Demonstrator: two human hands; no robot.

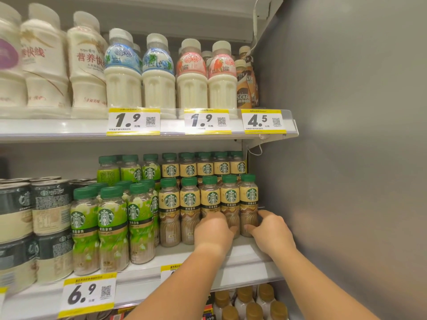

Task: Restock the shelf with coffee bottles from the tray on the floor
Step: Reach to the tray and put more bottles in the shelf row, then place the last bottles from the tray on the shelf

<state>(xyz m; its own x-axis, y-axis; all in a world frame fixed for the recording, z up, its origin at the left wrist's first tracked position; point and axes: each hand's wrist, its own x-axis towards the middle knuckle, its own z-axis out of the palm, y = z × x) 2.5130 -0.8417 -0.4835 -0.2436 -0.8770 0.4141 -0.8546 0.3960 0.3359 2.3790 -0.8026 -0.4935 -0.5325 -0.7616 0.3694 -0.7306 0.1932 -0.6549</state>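
Two upright cream-labelled, green-capped coffee bottles (248,197) are clasped low on the white shelf (242,250), one in each grip: left hand (213,230), right hand (271,229).

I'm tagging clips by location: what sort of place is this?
Probably a shop's drinks aisle: yellow price tags on the shelf edges, rows of identical coffee bottles, milk drinks above.

Bare forearms rise from bottom edge toward lower centre-right. Left hand (213,232): back to camera, fingers hidden, grasp unclear. Right hand (270,234): thumb, fingers curled round rightmost coffee bottle (248,197).
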